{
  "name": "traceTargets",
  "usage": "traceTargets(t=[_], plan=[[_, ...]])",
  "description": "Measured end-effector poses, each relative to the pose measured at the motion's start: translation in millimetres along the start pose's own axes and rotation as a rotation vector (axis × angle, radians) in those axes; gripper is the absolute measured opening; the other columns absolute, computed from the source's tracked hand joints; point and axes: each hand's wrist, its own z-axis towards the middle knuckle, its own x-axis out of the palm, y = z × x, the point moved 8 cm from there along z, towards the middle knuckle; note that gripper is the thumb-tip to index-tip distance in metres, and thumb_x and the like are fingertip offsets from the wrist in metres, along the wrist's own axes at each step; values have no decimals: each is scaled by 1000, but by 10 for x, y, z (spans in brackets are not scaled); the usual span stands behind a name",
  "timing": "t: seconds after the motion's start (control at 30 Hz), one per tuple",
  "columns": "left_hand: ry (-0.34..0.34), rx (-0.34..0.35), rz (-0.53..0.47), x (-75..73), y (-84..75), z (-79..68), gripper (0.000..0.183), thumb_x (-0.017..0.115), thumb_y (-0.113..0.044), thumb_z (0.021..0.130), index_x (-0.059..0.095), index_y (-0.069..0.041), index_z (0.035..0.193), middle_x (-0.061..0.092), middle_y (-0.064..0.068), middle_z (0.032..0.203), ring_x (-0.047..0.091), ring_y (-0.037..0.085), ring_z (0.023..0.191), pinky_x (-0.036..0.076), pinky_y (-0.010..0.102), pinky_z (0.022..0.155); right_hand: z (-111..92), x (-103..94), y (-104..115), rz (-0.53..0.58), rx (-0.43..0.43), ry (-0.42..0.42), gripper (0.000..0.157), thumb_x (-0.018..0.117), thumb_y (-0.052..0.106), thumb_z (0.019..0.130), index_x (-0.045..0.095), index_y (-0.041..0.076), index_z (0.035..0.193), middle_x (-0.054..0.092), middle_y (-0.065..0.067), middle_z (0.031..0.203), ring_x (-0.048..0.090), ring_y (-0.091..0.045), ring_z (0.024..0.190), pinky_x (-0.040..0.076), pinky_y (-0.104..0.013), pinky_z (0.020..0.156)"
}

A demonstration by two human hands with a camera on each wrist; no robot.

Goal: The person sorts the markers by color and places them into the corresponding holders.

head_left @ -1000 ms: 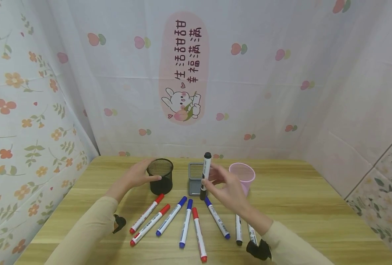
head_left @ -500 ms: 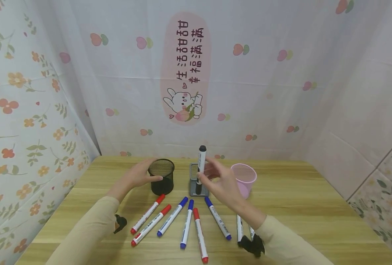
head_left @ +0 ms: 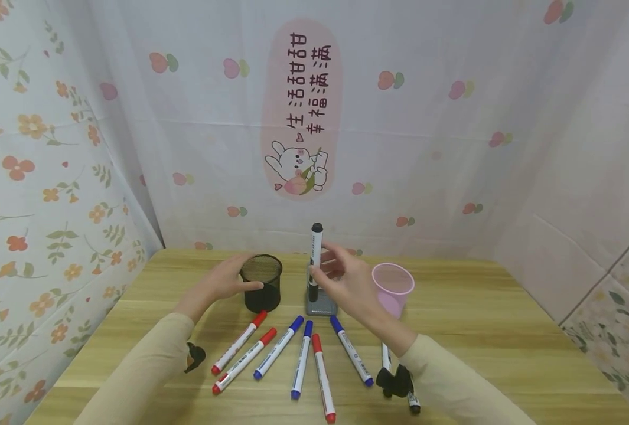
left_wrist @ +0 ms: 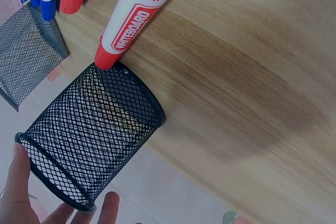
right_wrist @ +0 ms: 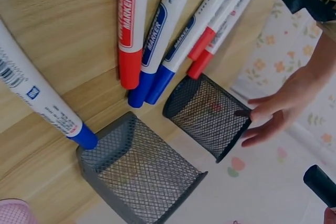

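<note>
My left hand [head_left: 224, 280] holds the round black mesh pen cup [head_left: 263, 297] near its rim, thumb on the near side and fingers around the back. In the left wrist view, the thumb [left_wrist: 19, 177] touches the cup's rim. My right hand [head_left: 354, 289] pinches a black whiteboard marker [head_left: 316, 247] between thumb and fingers. Held upright, this marker overlaps the square grey mesh pen holder [head_left: 322, 307] in the head view. At the right edge of the right wrist view, one black end of the marker [right_wrist: 319, 182] shows.
Red markers [head_left: 240, 342] and blue markers [head_left: 279, 347] lie fanned out on the wooden table [head_left: 484, 342]. More black markers [head_left: 386, 357] lie partly beneath my right forearm. A pink pen cup [head_left: 392, 301] stands right of the grey holder. Patterned curtains [head_left: 426, 147] hang behind and at the sides.
My right hand has moved left and slightly up with the black marker, from right of the grey holder to over it. My left hand stays on the black cup.
</note>
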Motion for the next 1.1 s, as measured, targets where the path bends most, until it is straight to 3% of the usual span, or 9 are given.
traceTargets(t=[0.13,0.37,0.67,0.9,1.1], plan=[[4,-5,6,16,5,5,74,66,-39,77,35,-1,132,40,21,129,35,37,117,30,52,90,41,57,15,24,14,8,42,67,5,77,52,-2,116,62,-10,85,61,-14,71,49,-23,61],[5,-11,12,20,-10,4,72,67,-36,77,36,-1,132,41,20,128,37,37,116,31,52,90,108,51,299,48,32,16,38,64,-6,75,51,-11,111,61,-17,83,61,-26,70,50,-31,60],[0,4,12,-1,-33,-1,76,66,-43,75,36,-1,132,41,20,128,36,37,116,31,51,91,151,173,-40,23,41,16,37,65,6,79,54,-2,113,62,-8,87,62,-14,72,50,-24,61],[0,1,9,2,-2,6,77,66,-42,75,35,1,131,40,20,129,36,37,117,31,51,91,198,218,-74,-14,48,15,38,65,12,80,54,1,114,63,-5,87,61,-10,75,49,-20,62],[-5,-3,7,13,20,16,74,67,-37,76,36,0,131,41,20,128,37,36,116,31,50,91,261,258,-79,19,47,13,36,63,13,82,54,0,114,63,-6,86,62,-13,74,49,-23,61]])
